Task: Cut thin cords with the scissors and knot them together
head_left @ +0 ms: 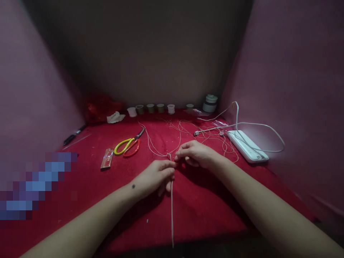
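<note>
A pale cord point(172, 211) runs down the middle of the red cloth towards the near edge. My left hand point(159, 175) is closed on it with thumb and fingers, just below a small knot point(169, 154). Close beside, on the right, my right hand point(194, 154) has its fingertips pinched together near the knot. A thin thread point(177, 146) leads from the knot towards those fingertips, and the pinched part is hidden. Another loop of thin thread point(151, 145) spreads from the knot to the upper left.
Scissors point(129, 145) with yellow and red handles lie left, by a small orange packet point(107, 159). Thread spools point(150, 108) and a jar point(210, 103) line the back. Loose thread point(206, 134) tangles right, near a white power bank point(247, 147) with its cable point(268, 126).
</note>
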Tool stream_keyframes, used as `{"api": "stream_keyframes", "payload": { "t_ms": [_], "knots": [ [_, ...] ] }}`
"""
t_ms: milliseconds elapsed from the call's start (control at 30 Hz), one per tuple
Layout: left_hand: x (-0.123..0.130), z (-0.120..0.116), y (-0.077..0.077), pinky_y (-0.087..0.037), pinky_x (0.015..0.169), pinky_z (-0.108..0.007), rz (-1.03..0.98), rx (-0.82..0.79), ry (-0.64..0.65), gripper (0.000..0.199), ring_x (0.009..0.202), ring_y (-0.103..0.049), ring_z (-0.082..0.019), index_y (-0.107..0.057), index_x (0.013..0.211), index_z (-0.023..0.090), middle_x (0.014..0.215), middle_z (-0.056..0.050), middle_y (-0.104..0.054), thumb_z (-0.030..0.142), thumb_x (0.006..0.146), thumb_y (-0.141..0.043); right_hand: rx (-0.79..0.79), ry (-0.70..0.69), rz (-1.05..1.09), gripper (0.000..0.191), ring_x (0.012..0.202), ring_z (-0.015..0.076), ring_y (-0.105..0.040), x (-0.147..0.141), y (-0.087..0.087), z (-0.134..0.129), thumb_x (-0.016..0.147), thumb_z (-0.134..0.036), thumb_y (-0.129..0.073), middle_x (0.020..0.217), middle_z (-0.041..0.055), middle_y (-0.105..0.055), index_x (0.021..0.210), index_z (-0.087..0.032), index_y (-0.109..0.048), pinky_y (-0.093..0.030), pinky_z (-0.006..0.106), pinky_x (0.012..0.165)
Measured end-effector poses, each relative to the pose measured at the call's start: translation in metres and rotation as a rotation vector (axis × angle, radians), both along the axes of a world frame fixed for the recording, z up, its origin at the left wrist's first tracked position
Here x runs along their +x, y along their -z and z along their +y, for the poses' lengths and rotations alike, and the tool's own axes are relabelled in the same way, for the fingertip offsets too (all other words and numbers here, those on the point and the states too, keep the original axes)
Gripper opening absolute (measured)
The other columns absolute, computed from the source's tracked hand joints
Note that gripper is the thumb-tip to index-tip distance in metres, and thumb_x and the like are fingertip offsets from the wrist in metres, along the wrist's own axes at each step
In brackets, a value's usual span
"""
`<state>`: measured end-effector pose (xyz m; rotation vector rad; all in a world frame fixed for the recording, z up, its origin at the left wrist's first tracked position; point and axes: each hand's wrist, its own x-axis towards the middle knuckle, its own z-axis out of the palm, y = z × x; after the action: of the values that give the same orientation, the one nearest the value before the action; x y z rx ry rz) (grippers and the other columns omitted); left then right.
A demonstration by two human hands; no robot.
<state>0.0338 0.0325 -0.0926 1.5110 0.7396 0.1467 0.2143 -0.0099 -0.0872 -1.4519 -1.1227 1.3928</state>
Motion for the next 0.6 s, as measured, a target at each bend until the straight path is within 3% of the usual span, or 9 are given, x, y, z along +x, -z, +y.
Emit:
{"api": "stream_keyframes", "payload": {
  "t_ms": [200, 400, 467, 567, 600],
  "knots": [
    [0.008, 0.002, 0.008, -0.027, 0.03, -0.013, -0.244, -0.334, 0.025, 0.044, 0.034, -0.043, -0.005, -0.043, 0.121, 0.021, 0.061, 0.002, -0.054, 0.024, 0.078, -0.054, -0.035, 0.077, 0.205, 0.011, 0.032, 0.0021, -0.034, -0.01, -0.002, -0.003, 0.076, -0.019, -0.056, 0.056, -0.0033, -0.054, 0.068, -0.014, -0.05, -0.017, 0.016, 0.028],
    [0.003, 0.007, 0.004, -0.021, 0.032, -0.012, -0.247, -0.54, 0.081, 0.011, 0.035, -0.032, -0.002, -0.058, 0.085, 0.015, 0.054, 0.004, -0.041, 0.022, 0.076, -0.055, -0.092, 0.002, 0.275, 0.015, 0.032, 0.0026, -0.031, -0.011, 0.002, -0.002, 0.079, -0.02, -0.055, 0.045, -0.006, -0.046, 0.066, -0.014, -0.049, -0.016, 0.015, 0.03],
    [-0.01, 0.011, -0.01, -0.019, 0.032, -0.014, -0.15, -0.437, 0.21, 0.013, 0.035, -0.027, -0.002, -0.06, 0.076, 0.013, 0.051, 0.004, -0.037, 0.025, 0.077, -0.055, -0.128, 0.065, 0.257, 0.015, 0.031, 0.0024, -0.03, -0.009, 0.002, -0.001, 0.08, -0.016, -0.051, 0.044, -0.0057, -0.045, 0.065, -0.014, -0.048, -0.017, 0.015, 0.03],
    [-0.037, 0.019, -0.042, -0.034, 0.047, -0.018, -0.06, 0.025, 0.404, 0.012, 0.051, -0.042, -0.006, -0.068, 0.069, 0.014, 0.061, -0.001, -0.048, 0.022, 0.072, -0.062, -0.152, 0.168, 0.262, 0.018, 0.031, 0.0016, -0.03, -0.004, 0.001, 0.0, 0.08, -0.01, -0.049, 0.045, -0.0054, -0.045, 0.063, -0.014, -0.045, -0.016, 0.015, 0.031],
    [-0.046, 0.022, -0.052, -0.039, 0.055, -0.02, -0.08, 0.168, 0.399, 0.012, 0.059, -0.046, -0.008, -0.07, 0.068, 0.016, 0.065, -0.003, -0.051, 0.023, 0.072, -0.062, -0.149, 0.171, 0.278, 0.018, 0.031, 0.0014, -0.03, -0.003, 0.002, 0.001, 0.079, -0.01, -0.049, 0.048, -0.0046, -0.047, 0.063, -0.013, -0.044, -0.016, 0.015, 0.031]
  ]
}}
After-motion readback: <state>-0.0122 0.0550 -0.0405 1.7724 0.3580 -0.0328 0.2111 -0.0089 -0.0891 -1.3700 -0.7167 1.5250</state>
